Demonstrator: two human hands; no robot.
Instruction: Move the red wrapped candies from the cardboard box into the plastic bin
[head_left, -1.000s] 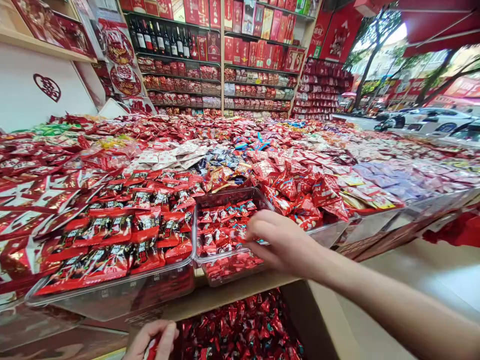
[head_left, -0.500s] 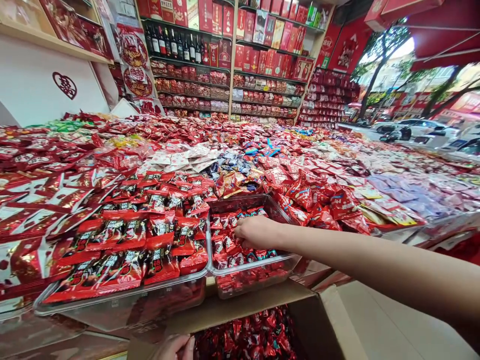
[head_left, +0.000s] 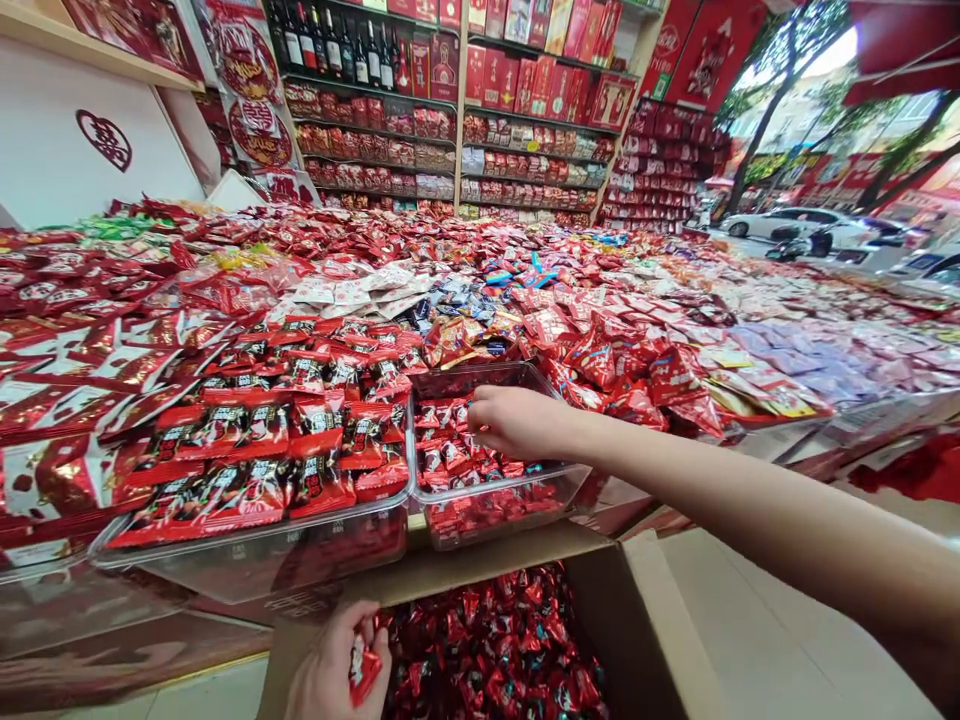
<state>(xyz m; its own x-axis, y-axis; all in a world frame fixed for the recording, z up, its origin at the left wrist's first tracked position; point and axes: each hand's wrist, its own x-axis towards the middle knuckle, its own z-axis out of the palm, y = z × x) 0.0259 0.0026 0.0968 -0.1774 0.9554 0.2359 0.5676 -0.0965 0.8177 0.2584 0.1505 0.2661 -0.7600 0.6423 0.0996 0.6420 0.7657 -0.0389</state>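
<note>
Heaped multicoloured wrapped sweets [head_left: 465, 290] stretch toward wood-framed shelves [head_left: 460, 130] of red boxes [head_left: 510, 82] and dark bottles [head_left: 345, 55]. Small red foil-wrapped candies [head_left: 487, 650] lie in a brown cardboard box [head_left: 670, 620] and a clear plastic tray [head_left: 495, 487]. The left hand [head_left: 337, 665] grips at least one; the right hand's [head_left: 517, 422] grip, over the tray, I cannot tell.

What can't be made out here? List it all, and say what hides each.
All in the head view:
Whatever the right hand may hold: hidden by the hand itself.
Part of the wrapped candy in the left hand: covered by its fingers.
The cardboard box's near side: cut off by the bottom edge.
Text on the bottles: too small.
</note>
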